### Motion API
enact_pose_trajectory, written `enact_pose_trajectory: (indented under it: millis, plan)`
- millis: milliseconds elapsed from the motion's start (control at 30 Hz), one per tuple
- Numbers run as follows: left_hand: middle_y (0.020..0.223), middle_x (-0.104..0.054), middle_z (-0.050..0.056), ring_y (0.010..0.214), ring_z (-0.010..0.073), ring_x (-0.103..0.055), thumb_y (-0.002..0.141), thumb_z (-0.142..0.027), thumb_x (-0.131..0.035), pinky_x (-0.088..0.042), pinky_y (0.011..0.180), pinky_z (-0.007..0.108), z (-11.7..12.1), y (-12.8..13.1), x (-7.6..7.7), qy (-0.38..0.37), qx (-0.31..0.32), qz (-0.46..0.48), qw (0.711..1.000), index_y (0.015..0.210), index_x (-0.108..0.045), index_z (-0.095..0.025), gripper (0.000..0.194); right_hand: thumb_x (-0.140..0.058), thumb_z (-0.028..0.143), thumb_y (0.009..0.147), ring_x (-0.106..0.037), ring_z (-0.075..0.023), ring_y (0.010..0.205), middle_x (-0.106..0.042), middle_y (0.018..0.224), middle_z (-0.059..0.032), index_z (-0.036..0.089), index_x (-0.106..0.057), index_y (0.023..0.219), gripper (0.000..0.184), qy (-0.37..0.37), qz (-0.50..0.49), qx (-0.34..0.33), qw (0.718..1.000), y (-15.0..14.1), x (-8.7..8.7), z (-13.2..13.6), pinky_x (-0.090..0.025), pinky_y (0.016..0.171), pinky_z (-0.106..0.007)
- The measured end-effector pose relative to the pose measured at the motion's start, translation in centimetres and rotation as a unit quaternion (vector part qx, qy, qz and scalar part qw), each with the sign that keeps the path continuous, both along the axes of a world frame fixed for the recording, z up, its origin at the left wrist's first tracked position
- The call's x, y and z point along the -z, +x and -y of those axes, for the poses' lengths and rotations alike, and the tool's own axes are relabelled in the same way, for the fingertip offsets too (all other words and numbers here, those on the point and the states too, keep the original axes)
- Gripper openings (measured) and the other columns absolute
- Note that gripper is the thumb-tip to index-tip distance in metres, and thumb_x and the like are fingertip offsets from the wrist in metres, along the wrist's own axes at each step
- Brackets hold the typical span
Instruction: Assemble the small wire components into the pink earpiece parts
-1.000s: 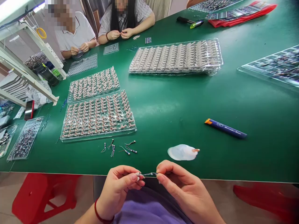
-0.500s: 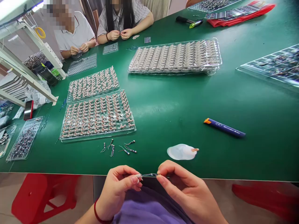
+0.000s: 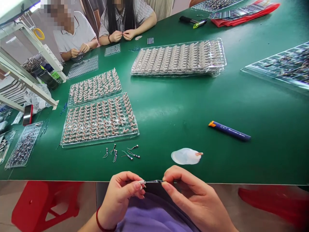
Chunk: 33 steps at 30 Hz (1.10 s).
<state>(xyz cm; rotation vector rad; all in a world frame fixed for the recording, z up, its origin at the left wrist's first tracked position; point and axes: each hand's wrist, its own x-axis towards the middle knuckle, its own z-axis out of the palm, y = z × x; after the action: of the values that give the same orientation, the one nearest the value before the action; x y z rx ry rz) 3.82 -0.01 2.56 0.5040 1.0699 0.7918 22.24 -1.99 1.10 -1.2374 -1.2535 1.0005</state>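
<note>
Just off the table's near edge, my left hand [image 3: 122,193] pinches a small white part [image 3: 141,182] between thumb and fingers. Thin twisted wires [image 3: 154,181] run from it to my right hand [image 3: 190,195], whose thumb and forefinger are closed on their far end. The wires are stretched nearly level between both hands. Past my left hand lie several small wired components [image 3: 116,154] with white ends. Beyond my right hand sits a translucent white blob-like piece [image 3: 184,156] with a brownish tip.
Clear trays of pinkish parts [image 3: 98,120] stand at left. A stacked tray [image 3: 178,59] is farther back. The blue tube with an orange end [image 3: 229,131] lies right. Two co-workers [image 3: 123,25] sit across the table. Red stools [image 3: 36,206] flank me below.
The view has shifted slightly, so the things on the table appear a little farther left. Both hands keep the same pinch, and the wires between them look straighter and tighter.
</note>
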Motion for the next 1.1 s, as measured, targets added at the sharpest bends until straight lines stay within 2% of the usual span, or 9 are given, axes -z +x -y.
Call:
enact_pose_trajectory:
  millis: [233, 467, 867, 1100]
  plan:
    - [0.059, -0.068, 0.002, 0.053, 0.0077, -0.059, 0.058, -0.031, -0.089, -0.048, 0.054, 0.017, -0.1, 0.2, -0.1, 0.018, 0.013, -0.006, 1.0, 0.068, -0.076, -0.013, 0.025, -0.063, 0.031, 0.086, -0.057, -0.0124, 0.054, -0.058, 0.062, 0.0013, 0.022, -0.06, 0.07, 0.019, 0.012, 0.023, -0.006, 1.0, -0.1, 0.5, 0.2, -0.049, 0.049, -0.02]
    - [0.056, -0.065, 0.001, 0.051, 0.0075, -0.056, 0.06, -0.034, -0.088, -0.047, 0.055, 0.018, 0.1, 0.2, 0.3, 0.028, 0.037, -0.013, 0.999, 0.069, -0.075, -0.013, 0.026, -0.06, 0.018, 0.085, -0.057, -0.0105, 0.053, -0.06, 0.062, 0.0027, 0.022, -0.058, 0.072, 0.013, 0.048, 0.071, -0.044, 0.995, 0.0, -0.6, -0.3, -0.048, 0.049, -0.017]
    - [0.056, -0.066, 0.002, 0.049, 0.0083, -0.057, 0.055, -0.034, -0.09, -0.049, 0.052, 0.02, 0.0, 0.3, 0.4, -0.048, 0.042, 0.003, 0.998, 0.069, -0.074, -0.012, 0.03, -0.059, 0.017, 0.087, -0.061, -0.0092, 0.057, -0.063, 0.067, 0.0028, 0.022, -0.061, 0.079, 0.01, 0.064, 0.081, -0.089, 0.991, 0.5, -1.0, -0.6, -0.051, 0.055, -0.015]
    - [0.058, -0.066, 0.002, 0.051, 0.0084, -0.058, 0.056, -0.033, -0.09, -0.05, 0.053, 0.02, 0.0, 0.5, 0.3, -0.047, 0.044, 0.002, 0.998, 0.07, -0.074, -0.011, 0.031, -0.058, 0.023, 0.087, -0.059, -0.0097, 0.054, -0.061, 0.062, 0.0025, 0.021, -0.059, 0.071, 0.016, 0.034, 0.101, -0.09, 0.99, 0.5, -0.9, -0.5, -0.049, 0.051, -0.016]
